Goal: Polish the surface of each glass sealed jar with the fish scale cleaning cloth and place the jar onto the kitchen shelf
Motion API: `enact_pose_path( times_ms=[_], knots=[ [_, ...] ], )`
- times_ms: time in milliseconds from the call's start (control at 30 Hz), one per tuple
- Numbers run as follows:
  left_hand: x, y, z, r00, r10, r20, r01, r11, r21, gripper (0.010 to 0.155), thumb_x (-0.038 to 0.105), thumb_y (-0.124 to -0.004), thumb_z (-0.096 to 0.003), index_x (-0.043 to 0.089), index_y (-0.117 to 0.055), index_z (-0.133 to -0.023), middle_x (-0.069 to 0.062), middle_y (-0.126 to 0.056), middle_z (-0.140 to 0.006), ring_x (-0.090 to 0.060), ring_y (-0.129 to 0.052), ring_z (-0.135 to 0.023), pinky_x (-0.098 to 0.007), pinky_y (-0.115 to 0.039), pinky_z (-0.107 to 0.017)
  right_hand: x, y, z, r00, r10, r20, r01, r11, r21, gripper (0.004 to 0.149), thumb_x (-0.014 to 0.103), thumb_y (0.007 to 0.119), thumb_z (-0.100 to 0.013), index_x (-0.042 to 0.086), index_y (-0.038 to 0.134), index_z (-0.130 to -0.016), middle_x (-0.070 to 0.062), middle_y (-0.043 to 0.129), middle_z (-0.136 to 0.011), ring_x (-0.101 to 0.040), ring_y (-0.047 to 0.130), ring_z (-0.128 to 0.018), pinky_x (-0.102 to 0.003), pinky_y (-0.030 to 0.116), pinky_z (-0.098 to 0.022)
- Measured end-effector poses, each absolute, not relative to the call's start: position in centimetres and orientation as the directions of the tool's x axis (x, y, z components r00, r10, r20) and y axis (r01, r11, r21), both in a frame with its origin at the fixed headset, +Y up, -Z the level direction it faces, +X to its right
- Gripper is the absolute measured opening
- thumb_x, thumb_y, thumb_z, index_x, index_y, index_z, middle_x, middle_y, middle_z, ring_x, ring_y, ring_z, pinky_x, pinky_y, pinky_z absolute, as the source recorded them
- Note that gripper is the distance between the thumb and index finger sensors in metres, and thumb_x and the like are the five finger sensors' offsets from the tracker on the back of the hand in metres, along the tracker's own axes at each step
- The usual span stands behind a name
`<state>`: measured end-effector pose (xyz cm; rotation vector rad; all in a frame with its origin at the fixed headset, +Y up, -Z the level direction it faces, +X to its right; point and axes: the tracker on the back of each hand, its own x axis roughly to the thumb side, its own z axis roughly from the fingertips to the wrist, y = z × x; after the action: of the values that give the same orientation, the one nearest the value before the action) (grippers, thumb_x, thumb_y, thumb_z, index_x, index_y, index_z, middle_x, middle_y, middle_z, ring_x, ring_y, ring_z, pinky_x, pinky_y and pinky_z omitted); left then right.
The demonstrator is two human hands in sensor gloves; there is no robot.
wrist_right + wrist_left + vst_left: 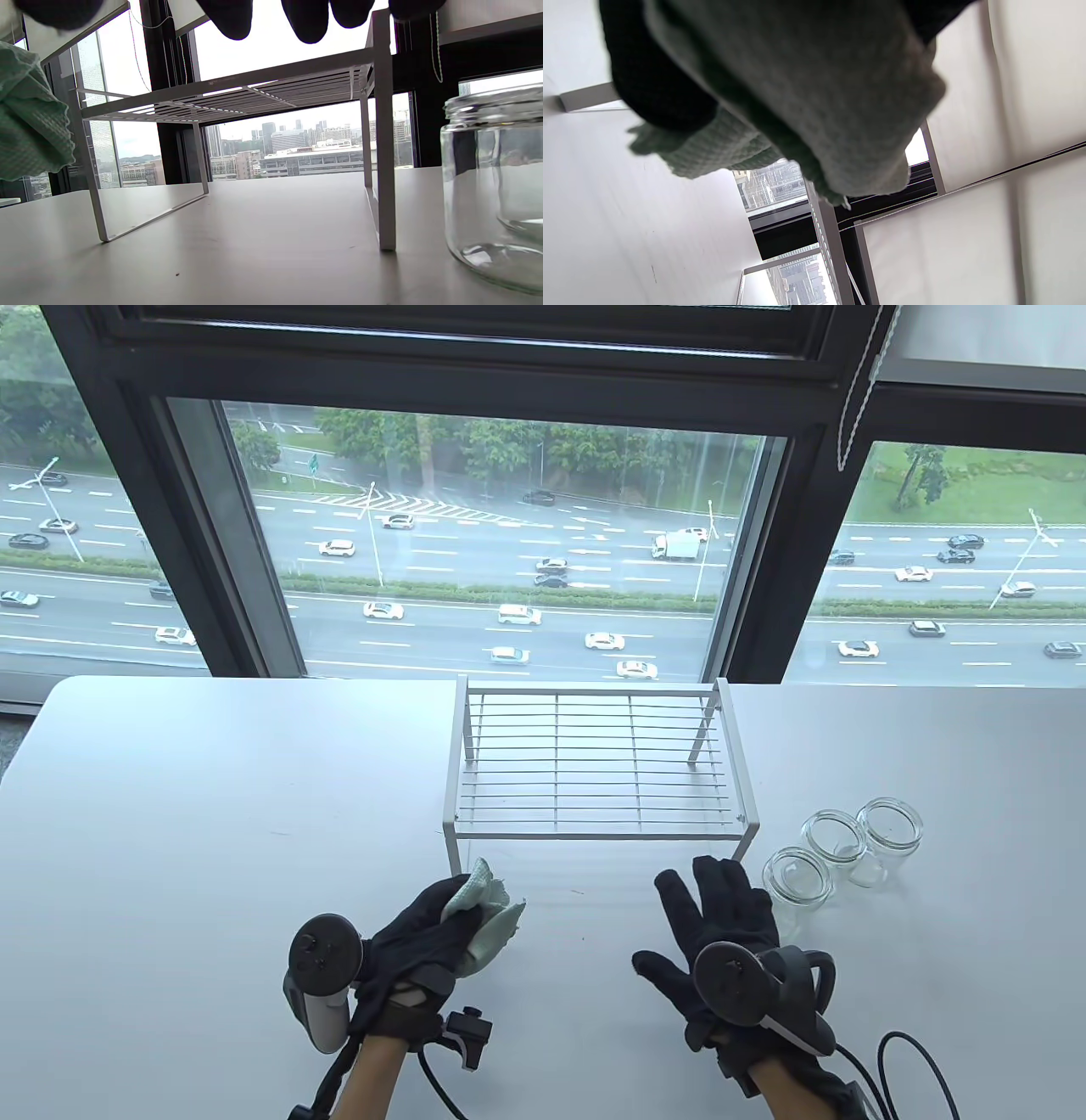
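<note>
Cloth (484,916) of pale green, with a fine scale-like weave, is bunched in the left hand (424,937) at the lower centre of the table view; the fingers are curled round it and part of it hangs out toward the shelf. In the left wrist view the same cloth fills the upper part of the frame.

The right hand (721,925) is at the lower right of centre, with fingers straight and spread, holding nothing. It is near the three glass jars (840,848), but not touching them. The jars stand without lids in a close group at the right of the frame, just beside the right leg of the white wire kitchen shelf (594,763). In the right wrist view the nearest jar (492,186) fills the right edge. The shelf top carries nothing yet, so I judge that the polishing has not begun.

Some risks from here:
- The jars stand very close together, so a hand reaching for one may knock another, and glass can roll on this smooth table (212,814).
- A gloved grip on smooth glass may slip during rubbing.
- The wire top has gaps, so a jar set down tilted may wobble.
</note>
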<state>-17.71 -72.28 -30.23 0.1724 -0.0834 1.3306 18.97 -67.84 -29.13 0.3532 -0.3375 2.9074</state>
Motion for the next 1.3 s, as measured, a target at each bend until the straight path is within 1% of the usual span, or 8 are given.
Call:
enact_pose_path(
  times_ms=[233,300,400,567,800,900,1067,1300],
  knots=[
    [-17.2,-71.8,-30.0,0.259,0.947,0.188,-0.966,0.25,0.07,0.046,0.035,-0.087,-0.0463,0.02,-0.084,-0.089,-0.015,-0.095,-0.079,-0.039,-0.102,-0.058,-0.04,-0.096,-0.035,24.4,-67.0,-29.7,-0.981,0.192,-0.003,-0.184,-0.945,-0.269,0.083,0.069,0.069,-0.041,0.029,0.05,-0.112,-0.021,0.044,-0.118,-0.048,0.045,-0.105,-0.067,0.047,-0.072],
    [-17.2,-71.8,-30.0,0.262,0.946,0.189,-0.965,0.255,0.065,0.046,0.035,-0.087,-0.0464,0.019,-0.083,-0.089,-0.015,-0.095,-0.079,-0.039,-0.102,-0.058,-0.04,-0.096,-0.036,26.0,-67.2,-29.8,-0.966,0.198,-0.168,-0.155,-0.959,-0.238,0.081,0.066,0.071,-0.042,0.03,0.049,-0.112,-0.024,0.05,-0.115,-0.051,0.053,-0.101,-0.064,0.055,-0.069],
    [-17.1,-71.9,-30.1,0.272,0.944,0.189,-0.962,0.264,0.064,0.046,0.035,-0.086,-0.0465,0.019,-0.083,-0.089,-0.015,-0.095,-0.079,-0.04,-0.102,-0.058,-0.04,-0.096,-0.036,27.4,-68.3,-30.4,-0.935,0.215,-0.281,-0.187,-0.975,-0.123,0.079,0.063,0.074,-0.043,0.033,0.048,-0.112,-0.025,0.051,-0.114,-0.051,0.055,-0.1,-0.064,0.057,-0.069],
    [-17.0,-71.9,-30.1,0.281,0.941,0.19,-0.96,0.275,0.061,0.046,0.035,-0.086,-0.0466,0.019,-0.083,-0.089,-0.016,-0.095,-0.079,-0.04,-0.102,-0.059,-0.041,-0.095,-0.036,27.5,-69.7,-31.4,-0.937,0.172,-0.302,-0.171,-0.985,-0.032,0.078,0.062,0.074,-0.044,0.038,0.044,-0.112,-0.026,0.05,-0.114,-0.052,0.056,-0.099,-0.064,0.058,-0.068],
    [-16.8,-72.0,-30.1,0.291,0.938,0.188,-0.957,0.287,0.049,0.046,0.035,-0.086,-0.0466,0.019,-0.083,-0.09,-0.016,-0.094,-0.08,-0.04,-0.102,-0.059,-0.041,-0.095,-0.036,26.9,-71.3,-32.7,-0.94,0.095,-0.327,-0.112,-0.993,0.034,0.078,0.062,0.074,-0.044,0.039,0.042,-0.111,-0.025,0.06,-0.111,-0.048,0.074,-0.091,-0.057,0.072,-0.06],
    [-16.7,-72.0,-30.1,0.296,0.936,0.192,-0.955,0.293,0.046,0.046,0.035,-0.086,-0.0467,0.019,-0.083,-0.089,-0.016,-0.095,-0.08,-0.04,-0.101,-0.059,-0.041,-0.095,-0.036,26.7,-71.5,-33.0,-0.943,0.076,-0.324,-0.074,-0.997,-0.016,0.072,0.058,0.076,-0.043,0.035,0.052,-0.107,-0.024,0.069,-0.106,-0.045,0.082,-0.085,-0.054,0.077,-0.057],
    [-16.6,-72.1,-30.1,0.297,0.935,0.193,-0.955,0.294,0.041,0.046,0.035,-0.086,-0.0466,0.019,-0.083,-0.089,-0.016,-0.094,-0.08,-0.04,-0.102,-0.059,-0.041,-0.095,-0.036,26.6,-71.3,-33.4,-0.941,0.036,-0.335,-0.006,-0.996,-0.09,0.052,0.052,0.083,-0.041,0.033,0.075,-0.089,-0.02,0.088,-0.092,-0.038,0.098,-0.07,-0.047,0.086,-0.046],
    [-16.3,-71.9,-30.0,0.279,0.93,0.24,-0.96,0.272,0.066,0.045,0.035,-0.086,-0.0466,0.02,-0.083,-0.089,-0.016,-0.095,-0.08,-0.04,-0.102,-0.059,-0.041,-0.095,-0.036,26.3,-69.9,-32.5,-0.961,0.029,-0.276,-0.013,-0.998,-0.06,0.047,0.054,0.086,-0.037,0.034,0.085,-0.079,-0.02,0.096,-0.082,-0.035,0.102,-0.06,-0.044,0.087,-0.04]
  ],
)
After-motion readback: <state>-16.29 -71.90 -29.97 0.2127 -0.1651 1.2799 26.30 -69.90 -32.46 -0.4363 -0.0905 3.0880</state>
